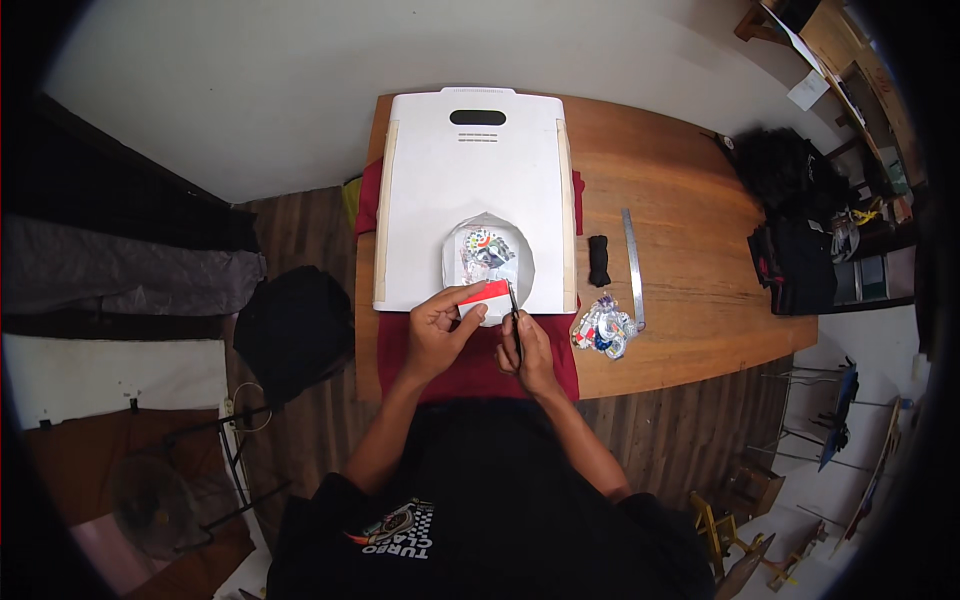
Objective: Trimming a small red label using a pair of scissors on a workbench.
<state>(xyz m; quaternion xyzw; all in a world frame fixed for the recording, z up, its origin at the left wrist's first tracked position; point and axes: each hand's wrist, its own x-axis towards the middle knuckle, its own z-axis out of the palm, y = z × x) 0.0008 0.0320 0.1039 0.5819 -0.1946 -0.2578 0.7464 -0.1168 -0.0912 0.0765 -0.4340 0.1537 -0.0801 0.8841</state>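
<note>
My left hand (442, 326) is closed on a small red and white sheet (487, 296), pinched between thumb and fingers. Dark-handled scissors (516, 335) are in my right hand (532, 357), their blades up against the sheet's right edge. Both hands are over the near edge of a white panel (420, 200) with a dark oblong slot at its far end. Just beyond my fingers, a round white container (527, 262) on the panel holds colourful cut scraps (487, 250). My left hand hides part of its near rim.
Under the panel, dark red cloth (450, 370) covers part of the wooden table (680, 220). To the right lie a black bundle (598, 261), a metal ruler (632, 265) and a pile of sticker-like scraps (605, 328). A black covered object (295, 330) stands left of the table.
</note>
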